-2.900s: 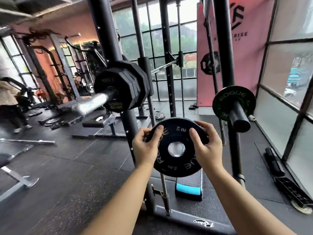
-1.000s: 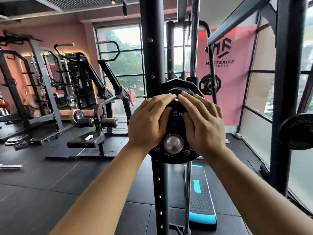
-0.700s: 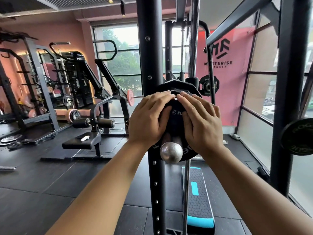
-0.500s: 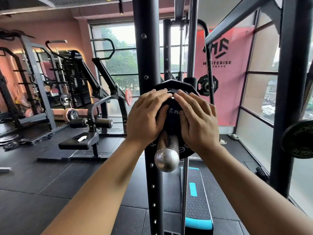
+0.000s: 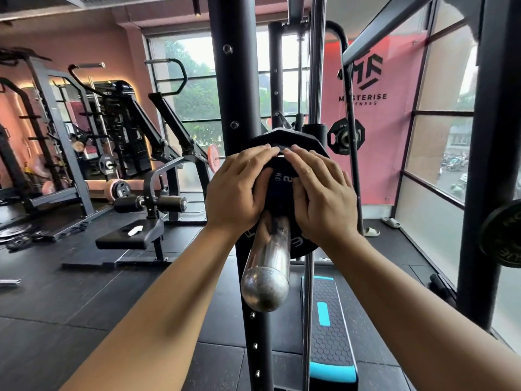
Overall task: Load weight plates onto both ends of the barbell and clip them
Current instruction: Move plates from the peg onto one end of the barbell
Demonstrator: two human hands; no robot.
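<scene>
From the head view, your left hand [image 5: 239, 190] and your right hand [image 5: 318, 196] lie side by side on the face of a small black weight plate [image 5: 282, 179]. The fingers of both hands are straight, and the fingertips nearly meet at the plate's upper edge. Each grip is wide and flat: the palms press against the plate and nothing is curled round it. The plate is marked "2 KG" in the gap between your hands.

The plate sits on the barbell sleeve [image 5: 266, 272]. It is far along the shiny steel sleeve, whose rounded end points toward you below your wrists. Just behind the small plate, a larger black plate [image 5: 282, 136] with angled edges shows above your fingertips. You cannot tell whether the two plates touch, because your hands cover the gap.

A black upright post [image 5: 225, 80] with bolt holes rises just left of the sleeve. A black and blue step platform [image 5: 329, 334] lies on the dark rubber floor [image 5: 70, 306] beneath the sleeve. At the right edge, another plate [image 5: 504, 235] hangs on the rack. A pink banner [image 5: 366, 136] hangs by the windows, and a padded bench [image 5: 132, 238] stands to your left
</scene>
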